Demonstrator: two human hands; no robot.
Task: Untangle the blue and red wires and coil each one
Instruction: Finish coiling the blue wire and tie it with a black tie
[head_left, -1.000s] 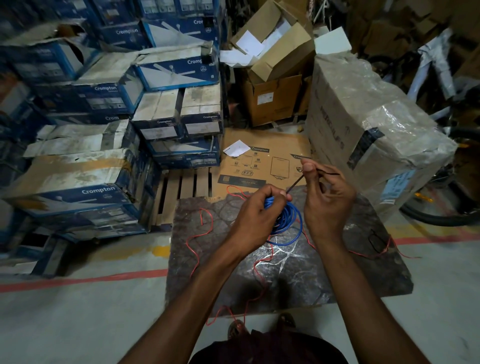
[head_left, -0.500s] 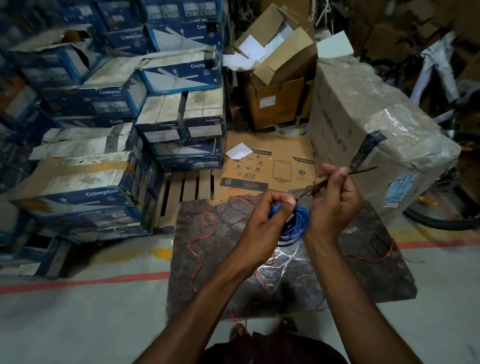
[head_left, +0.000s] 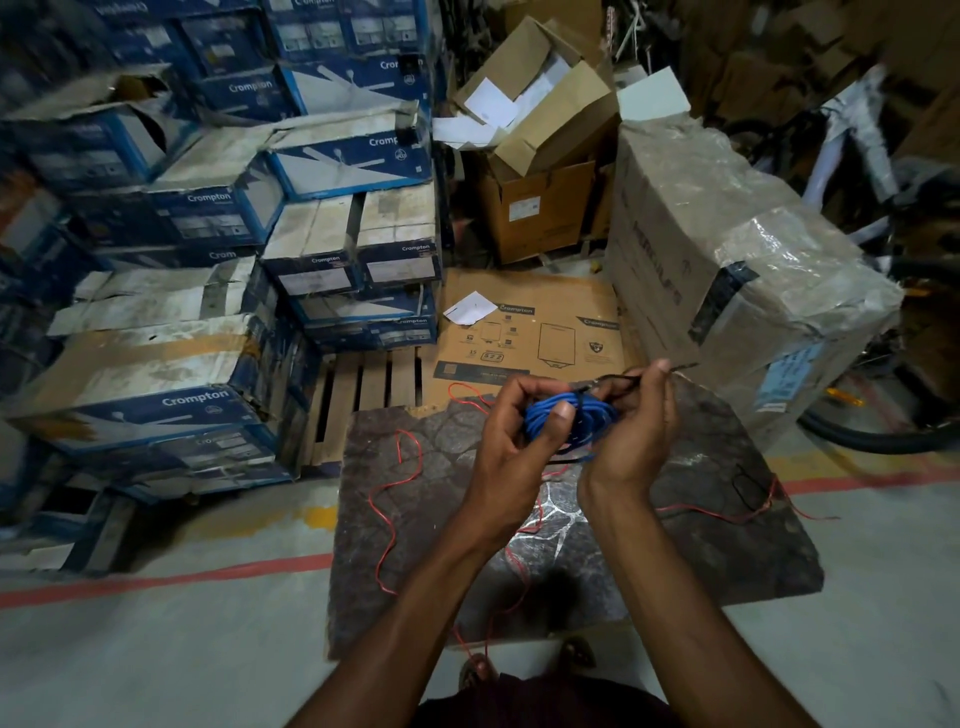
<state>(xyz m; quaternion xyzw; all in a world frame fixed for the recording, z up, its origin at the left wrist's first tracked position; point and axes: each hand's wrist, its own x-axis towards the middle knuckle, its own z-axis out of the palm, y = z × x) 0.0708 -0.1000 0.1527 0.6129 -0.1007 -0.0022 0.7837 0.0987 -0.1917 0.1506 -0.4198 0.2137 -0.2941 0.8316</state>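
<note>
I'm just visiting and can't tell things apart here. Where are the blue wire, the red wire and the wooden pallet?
blue wire (head_left: 589, 418): head view, on the coiled loops.
red wire (head_left: 371, 499): head view, on its loose left bend.
wooden pallet (head_left: 374, 387): head view, on a bare slat.

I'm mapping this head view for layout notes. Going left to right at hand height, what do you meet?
Crompton box → pallet → left hand → blue coil it grips → right hand, pinching a dark strand → tyre.
</note>
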